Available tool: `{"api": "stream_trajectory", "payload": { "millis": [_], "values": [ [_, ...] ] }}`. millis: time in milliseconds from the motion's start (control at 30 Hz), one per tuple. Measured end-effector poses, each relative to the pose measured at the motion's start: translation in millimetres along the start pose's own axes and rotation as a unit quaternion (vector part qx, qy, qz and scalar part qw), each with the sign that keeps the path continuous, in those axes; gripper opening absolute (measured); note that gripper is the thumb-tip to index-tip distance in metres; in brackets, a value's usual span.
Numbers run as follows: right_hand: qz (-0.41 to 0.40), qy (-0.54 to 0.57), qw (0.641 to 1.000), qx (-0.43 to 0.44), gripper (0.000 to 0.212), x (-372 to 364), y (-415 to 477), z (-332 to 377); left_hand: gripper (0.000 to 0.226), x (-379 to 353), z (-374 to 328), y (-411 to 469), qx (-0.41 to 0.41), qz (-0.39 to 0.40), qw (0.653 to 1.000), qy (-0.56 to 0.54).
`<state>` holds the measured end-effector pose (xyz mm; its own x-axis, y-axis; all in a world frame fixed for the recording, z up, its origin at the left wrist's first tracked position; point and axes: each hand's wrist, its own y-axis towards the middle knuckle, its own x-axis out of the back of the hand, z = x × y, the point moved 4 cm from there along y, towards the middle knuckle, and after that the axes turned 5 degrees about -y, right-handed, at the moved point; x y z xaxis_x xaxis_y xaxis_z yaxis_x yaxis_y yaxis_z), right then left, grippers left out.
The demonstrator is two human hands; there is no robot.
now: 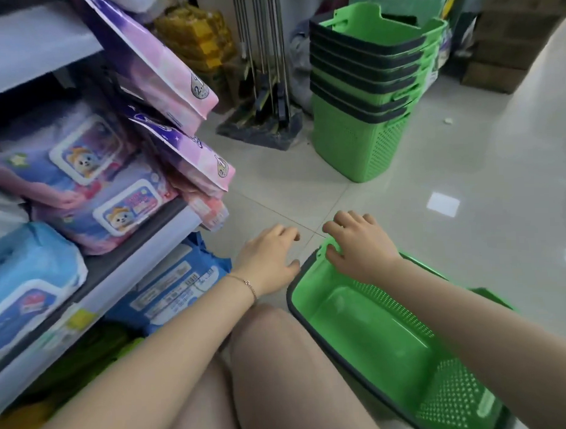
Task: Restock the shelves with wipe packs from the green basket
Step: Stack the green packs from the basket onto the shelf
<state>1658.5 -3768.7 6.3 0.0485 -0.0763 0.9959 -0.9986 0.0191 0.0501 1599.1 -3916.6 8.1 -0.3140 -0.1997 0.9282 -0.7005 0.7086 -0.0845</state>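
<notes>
Seen: green basket (369, 327) looks empty | right hand (361, 243) curled over its far rim | left hand (270, 259) loose, holding nothing | advice: lift level

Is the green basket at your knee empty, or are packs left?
Empty: the basket shows a bare green floor, nothing inside. The right hand grips its far rim.

A stack of green baskets (364, 92) stands on the tiled floor (466, 182) beside upright long-handled brooms (259, 38).

Shop aisle, shelves (141, 248) of wipe packs (91, 176), stacked green baskets (362, 121), brooms (267, 70)
</notes>
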Motion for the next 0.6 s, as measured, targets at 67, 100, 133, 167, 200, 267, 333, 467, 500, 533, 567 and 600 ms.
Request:
{"api": "stream_trajectory", "payload": {
  "millis": [67, 100, 133, 167, 200, 267, 333, 467, 500, 533, 567, 600],
  "values": [
    [-0.023, -0.002, 0.999, 0.027, 0.024, 11.8, 11.8, 20.3, 0.040, 18.7, 9.9, -10.5, 0.014, -0.027, 1.000, 0.001],
    [-0.033, 0.000, 0.999, 0.041, 0.024, 18.0, 17.7, 32.4, 0.040, 28.9, 15.6, -17.9, 0.022, -0.043, 0.999, 0.005],
    [-0.043, 0.003, 0.997, 0.056, 0.024, 24.7, 23.4, 46.2, 0.040, 39.6, 22.0, -27.6, 0.033, -0.061, 0.998, 0.012],
    [-0.054, 0.008, 0.996, 0.074, 0.025, 31.8, 28.7, 62.1, 0.040, 50.0, 29.8, -39.2, 0.047, -0.077, 0.996, 0.020],
    [-0.067, 0.015, 0.993, 0.094, 0.025, 39.4, 33.2, 79.5, 0.039, 59.2, 38.4, -52.1, 0.063, -0.093, 0.993, 0.026],
    [-0.094, 0.031, 0.985, 0.142, 0.023, 55.8, 39.6, 118.0, 0.037, 74.4, 58.8, -80.8, 0.096, -0.118, 0.988, 0.030],
    [-0.132, 0.042, 0.970, 0.197, 0.024, 72.3, 42.4, 158.3, 0.036, 87.7, 79.3, -113.6, 0.131, -0.144, 0.980, 0.036],
    [-0.175, 0.081, 0.933, 0.303, 0.032, 98.0, 42.1, 239.7, 0.037, 104.5, 118.4, -185.7, 0.204, -0.186, 0.960, 0.047],
    [-0.176, 0.086, 0.926, 0.322, 0.031, 101.8, 41.9, 258.9, 0.036, 106.3, 127.5, -204.2, 0.226, -0.195, 0.953, 0.044],
    [-0.174, 0.088, 0.920, 0.340, 0.030, 104.4, 41.2, 277.8, 0.035, 108.5, 135.3, -223.2, 0.248, -0.207, 0.945, 0.039],
    [-0.173, 0.088, 0.913, 0.358, 0.030, 105.7, 40.6, 296.3, 0.035, 110.1, 142.9, -242.3, 0.270, -0.221, 0.936, 0.034],
    [-0.173, 0.087, 0.905, 0.378, 0.031, 106.8, 39.7, 313.8, 0.034, 111.0, 149.5, -261.7, 0.293, -0.236, 0.926, 0.028]
  ]
}}
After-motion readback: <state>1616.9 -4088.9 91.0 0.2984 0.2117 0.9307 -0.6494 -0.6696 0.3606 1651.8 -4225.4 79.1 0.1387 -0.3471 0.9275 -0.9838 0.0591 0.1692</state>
